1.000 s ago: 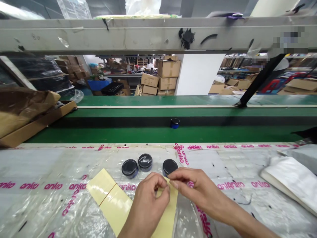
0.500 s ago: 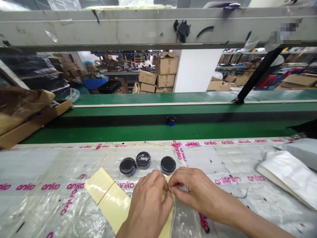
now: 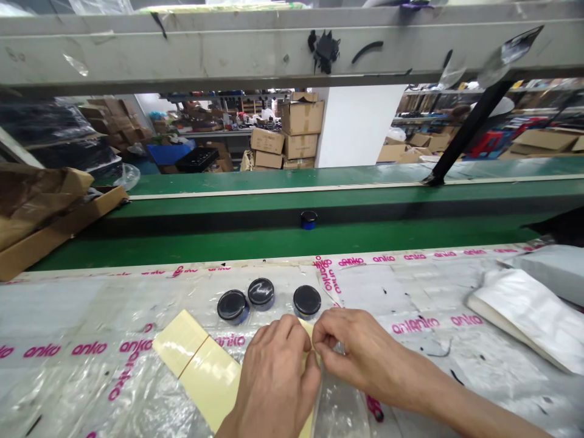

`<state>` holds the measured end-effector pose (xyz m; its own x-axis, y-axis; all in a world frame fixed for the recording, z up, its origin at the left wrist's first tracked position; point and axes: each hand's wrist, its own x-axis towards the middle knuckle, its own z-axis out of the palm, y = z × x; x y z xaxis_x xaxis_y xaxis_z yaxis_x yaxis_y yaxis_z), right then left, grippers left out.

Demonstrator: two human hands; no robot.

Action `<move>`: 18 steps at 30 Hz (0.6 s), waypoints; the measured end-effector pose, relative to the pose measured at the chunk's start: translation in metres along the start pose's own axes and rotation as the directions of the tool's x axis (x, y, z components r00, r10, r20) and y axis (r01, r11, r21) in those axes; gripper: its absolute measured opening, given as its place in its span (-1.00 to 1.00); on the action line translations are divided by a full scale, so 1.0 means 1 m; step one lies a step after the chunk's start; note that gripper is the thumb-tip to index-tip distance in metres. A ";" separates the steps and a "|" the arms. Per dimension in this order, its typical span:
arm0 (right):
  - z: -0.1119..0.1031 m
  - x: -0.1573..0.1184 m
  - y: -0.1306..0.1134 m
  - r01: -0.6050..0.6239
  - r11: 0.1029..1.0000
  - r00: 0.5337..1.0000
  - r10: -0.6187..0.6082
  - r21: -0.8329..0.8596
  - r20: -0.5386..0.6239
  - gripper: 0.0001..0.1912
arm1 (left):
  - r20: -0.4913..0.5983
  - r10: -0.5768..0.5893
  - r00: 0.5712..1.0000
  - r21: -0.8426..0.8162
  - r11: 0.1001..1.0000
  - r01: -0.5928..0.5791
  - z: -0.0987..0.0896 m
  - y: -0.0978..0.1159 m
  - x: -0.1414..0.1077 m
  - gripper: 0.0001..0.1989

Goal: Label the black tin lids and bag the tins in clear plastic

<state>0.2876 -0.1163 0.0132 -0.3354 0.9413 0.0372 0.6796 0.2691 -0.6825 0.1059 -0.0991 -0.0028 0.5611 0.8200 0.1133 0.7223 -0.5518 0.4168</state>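
Observation:
My left hand (image 3: pixel 277 374) is closed, with thumb and curled fingers at a glossy pale yellow sheet (image 3: pixel 308 421) that shows below and between my hands. Right beside it, my right hand (image 3: pixel 358 350) pinches at the sheet's upper edge; whatever sits between its fingertips is too small to make out. Another yellow sheet (image 3: pixel 194 359), crossed by a thin brown line, lies left of my left hand. Just beyond my fingers stand three round black-topped tins, one on the right (image 3: pixel 307 300), one in the middle (image 3: pixel 261 292) and one on the left (image 3: pixel 232 305).
Plastic film with pink print covers the tabletop (image 3: pixel 59 304). A similar tin with a blue side (image 3: pixel 309 220) stands on the green conveyor belt (image 3: pixel 228 243). White packaging (image 3: pixel 524 313) lies at right, an open carton (image 3: pixel 59 222) at left. A grey beam (image 3: pixel 228 52) crosses above.
The view has shifted slightly. My hands keep nearly the same pose at the yellow sheet, with the right fingertips a little farther from the left ones.

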 end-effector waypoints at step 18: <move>-0.004 -0.007 0.012 -0.058 0.985 0.991 0.077 0.162 -0.111 -0.89 | 0.191 -0.334 0.923 -0.663 0.649 0.372 0.003 -0.008 0.006 -0.77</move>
<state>0.3002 -0.1190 0.0076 -0.2080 0.9759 0.0654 0.5834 0.1774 -0.7925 0.1047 -0.0906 -0.0082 0.3537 0.9122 -0.2067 0.4093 0.0477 0.9111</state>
